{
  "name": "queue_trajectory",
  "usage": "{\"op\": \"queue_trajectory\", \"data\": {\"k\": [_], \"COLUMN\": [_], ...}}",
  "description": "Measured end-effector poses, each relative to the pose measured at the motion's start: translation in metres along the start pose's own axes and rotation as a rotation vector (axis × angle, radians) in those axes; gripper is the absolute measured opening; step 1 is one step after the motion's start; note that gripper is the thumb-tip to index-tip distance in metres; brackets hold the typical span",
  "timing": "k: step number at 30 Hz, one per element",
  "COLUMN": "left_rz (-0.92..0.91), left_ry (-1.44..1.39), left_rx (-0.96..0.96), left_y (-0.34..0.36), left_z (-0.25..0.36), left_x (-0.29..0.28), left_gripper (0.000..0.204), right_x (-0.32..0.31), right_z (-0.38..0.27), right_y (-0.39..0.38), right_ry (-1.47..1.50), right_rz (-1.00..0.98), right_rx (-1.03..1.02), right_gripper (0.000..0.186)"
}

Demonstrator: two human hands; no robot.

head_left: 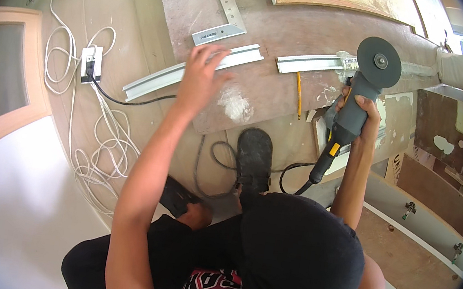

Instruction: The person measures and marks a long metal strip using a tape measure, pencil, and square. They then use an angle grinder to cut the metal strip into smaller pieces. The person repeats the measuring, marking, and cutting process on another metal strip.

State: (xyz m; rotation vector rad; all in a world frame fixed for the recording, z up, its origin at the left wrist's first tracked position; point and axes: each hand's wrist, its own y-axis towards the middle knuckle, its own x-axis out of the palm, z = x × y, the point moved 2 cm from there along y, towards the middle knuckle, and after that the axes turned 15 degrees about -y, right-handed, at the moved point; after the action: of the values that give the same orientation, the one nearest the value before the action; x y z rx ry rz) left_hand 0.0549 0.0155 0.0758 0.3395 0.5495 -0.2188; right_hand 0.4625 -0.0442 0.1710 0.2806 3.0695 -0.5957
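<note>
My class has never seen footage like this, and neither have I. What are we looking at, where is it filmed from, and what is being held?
There is no machine arm here: a person works with two bare hands. The one picture comes from a wide fisheye camera worn on the head and looking down, so straight edges bend. The right hand holds a dark angle grinder, its round disc facing up. The left hand is open and empty over one white rail; whether it touches is unclear. On or across the brown board lie that rail, a second rail, a metal square and a yellow pencil.
</note>
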Motion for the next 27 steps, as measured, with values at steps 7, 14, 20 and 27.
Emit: {"op": "queue_trajectory", "data": {"k": [7,14,20,27], "left_rz": [-0.527,-0.436,-0.469,-0.554], "left_ry": [-1.461,-1.453,-1.309,-1.087], "left_rx": [-0.519,-0.515,-0.515,-0.591], "left_y": [-0.005,-0.023,-0.011,-0.005], "left_z": [0.208,0.221,0.24,0.254], "left_x": [0.143,0.169,0.183,0.221], "left_gripper": [0.086,0.07,0.087,0.117], "right_x": [0.017,0.017,-0.015,-0.049], "right_z": [-0.015,-0.012,-0.007,-0.022], "right_y": [0.002,0.001,-0.002,-0.013], "right_ry": [0.277,0.377,0.423,0.105], "right_rz": [-0.147,-0.27,-0.267,-0.061], "right_rx": [-0.06,-0.074,-0.115,-0.055], "right_gripper": [0.06,0.068,0.07,0.072]}}
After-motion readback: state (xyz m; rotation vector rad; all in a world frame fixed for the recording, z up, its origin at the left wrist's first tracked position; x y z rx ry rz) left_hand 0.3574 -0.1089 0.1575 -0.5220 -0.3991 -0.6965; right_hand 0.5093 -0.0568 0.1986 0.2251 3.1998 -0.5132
